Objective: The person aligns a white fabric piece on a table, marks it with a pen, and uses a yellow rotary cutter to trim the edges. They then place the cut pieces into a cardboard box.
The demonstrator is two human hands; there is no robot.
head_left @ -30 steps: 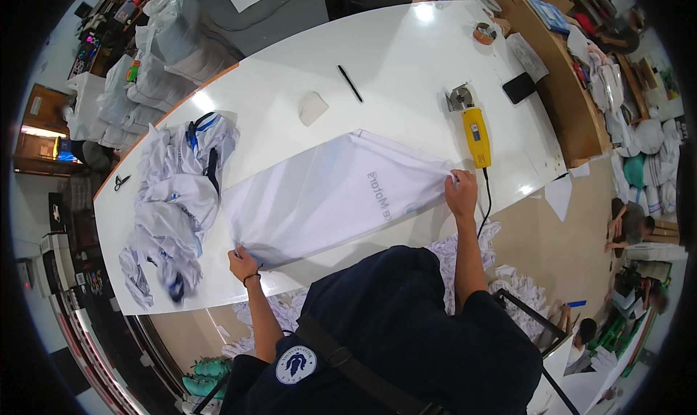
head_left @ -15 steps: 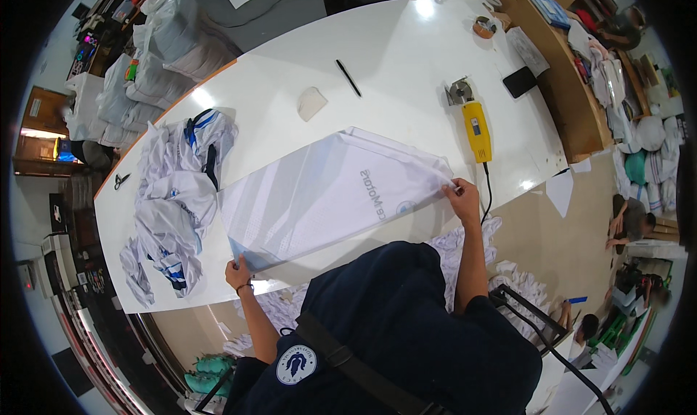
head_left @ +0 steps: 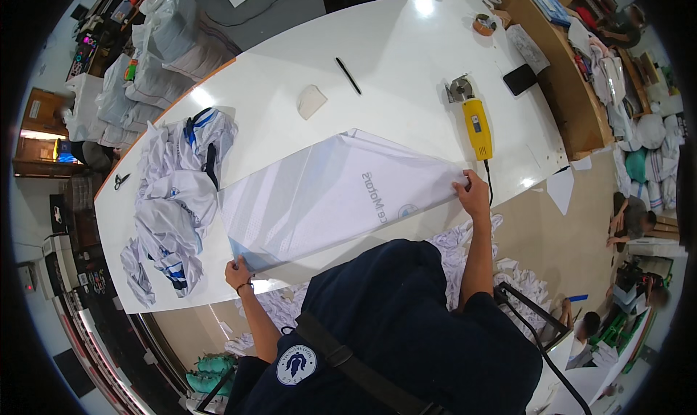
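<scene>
A long folded white fabric panel (head_left: 334, 190) with pale stripes and printing lies on the white table (head_left: 392, 59). My left hand (head_left: 238, 270) pinches its lower left corner near the table's front edge. My right hand (head_left: 472, 193) pinches the panel's right end. Beyond the right end lies a yellow electric rotary cutter (head_left: 477, 128) with a black cord. A black pen (head_left: 348, 75) and a small pale piece (head_left: 311, 101) lie above the panel. A heap of white garments (head_left: 170, 219) with blue trim lies to the left, beside scissors (head_left: 122, 181).
A black phone (head_left: 520, 79) and a tape roll (head_left: 484, 24) are at the table's right, near a cardboard partition (head_left: 581, 124). Bulky sacks (head_left: 163, 37) stand beyond the left edge. White cloth piles (head_left: 515, 291) lie below the front edge. Other people (head_left: 632, 222) are at the far right.
Over the last second my left hand has moved slightly left and down. My right hand dipped, then shifted right, drawing the panel's end out; the panel now looks smoother and flatter.
</scene>
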